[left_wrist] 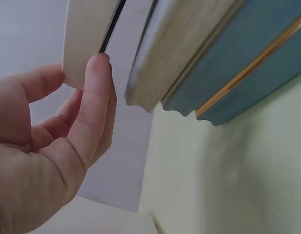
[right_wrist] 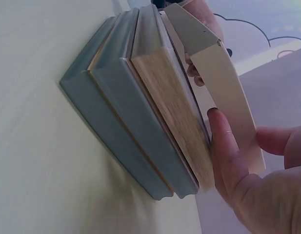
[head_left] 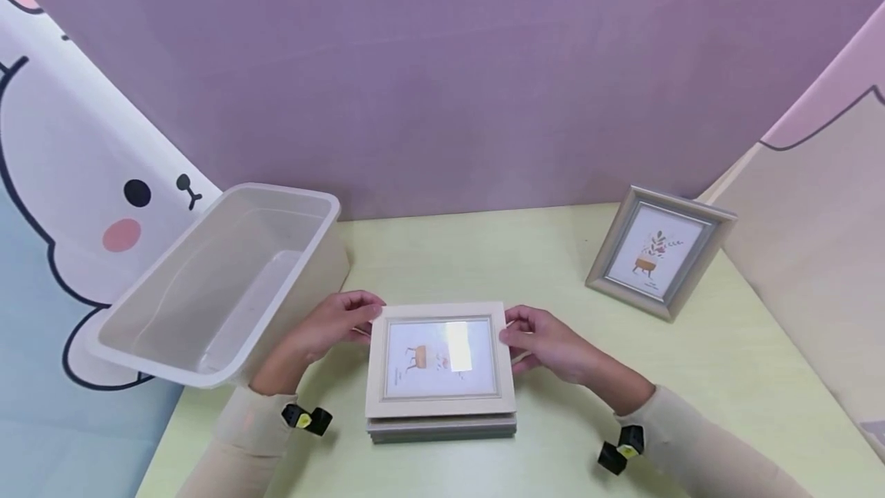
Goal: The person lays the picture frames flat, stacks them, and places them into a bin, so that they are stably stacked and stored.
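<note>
Both hands hold a cream picture frame [head_left: 442, 358] by its short sides near the far corners. Its glazed picture lies sideways in the head view. The left hand [head_left: 339, 325] pinches one side, thumb above and fingers beneath. On the opposite side the right hand [head_left: 546, 340] grips it the same way. In the right wrist view, a gap shows between the cream frame and the stack below. A wood-toned frame [right_wrist: 174, 107] tops that stack, with two blue-grey frames, an upper one [right_wrist: 138, 117] and a lower one [right_wrist: 118, 136], under it on the table.
A pale plastic bin [head_left: 293, 275] stands at the left, beside the left forearm. At the back right, a silver-grey picture frame [head_left: 660, 252] stands tilted, showing a plant picture. A purple backdrop [head_left: 470, 83] rises behind the light green table [head_left: 463, 260].
</note>
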Available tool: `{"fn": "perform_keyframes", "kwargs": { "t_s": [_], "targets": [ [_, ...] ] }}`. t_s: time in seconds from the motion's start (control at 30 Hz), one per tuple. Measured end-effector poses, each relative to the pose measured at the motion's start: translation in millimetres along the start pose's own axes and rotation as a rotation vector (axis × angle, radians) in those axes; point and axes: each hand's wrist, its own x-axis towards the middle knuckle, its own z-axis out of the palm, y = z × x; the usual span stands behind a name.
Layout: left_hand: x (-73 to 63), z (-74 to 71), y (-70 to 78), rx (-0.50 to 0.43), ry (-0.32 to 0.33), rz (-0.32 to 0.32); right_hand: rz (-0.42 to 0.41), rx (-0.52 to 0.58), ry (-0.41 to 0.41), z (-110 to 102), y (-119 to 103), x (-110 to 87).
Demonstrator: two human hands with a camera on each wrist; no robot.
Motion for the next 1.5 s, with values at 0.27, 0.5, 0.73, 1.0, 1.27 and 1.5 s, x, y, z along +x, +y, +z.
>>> {"fn": "perform_keyframes", "kwargs": {
  "t_s": [0.27, 0.5, 0.73, 1.0, 1.27, 1.5],
  "targets": [
    [0.4, 1.7, -6.2, 0.038, -0.009, -0.024, 0.012, -0.03, 0.02, 5, 0, -0.7],
    [-0.1, 3.7, -3.7, 0.052, -0.021, -0.007, 0.043, -0.06, 0.043, 5, 3, 0.3],
    [-2.1, 5.9, 0.1, 0.092, 0.006, -0.028, 0.039, -0.066, 0.034, 3, 6, 0.5],
    [-5.0, 8.0, 1.9, 0.146, 0.042, -0.007, 0.014, -0.065, 0.071, 4, 13, 3.7],
    [-4.5, 9.3, -0.9, 0.157, 0.079, 0.014, 0.005, -0.077, 0.069, 5, 13, 4.8],
    [-1.3, 8.7, -3.9, 0.191, 0.101, 0.027, 0.013, -0.073, 0.068, 4, 14, 4.7]
  ]
}}
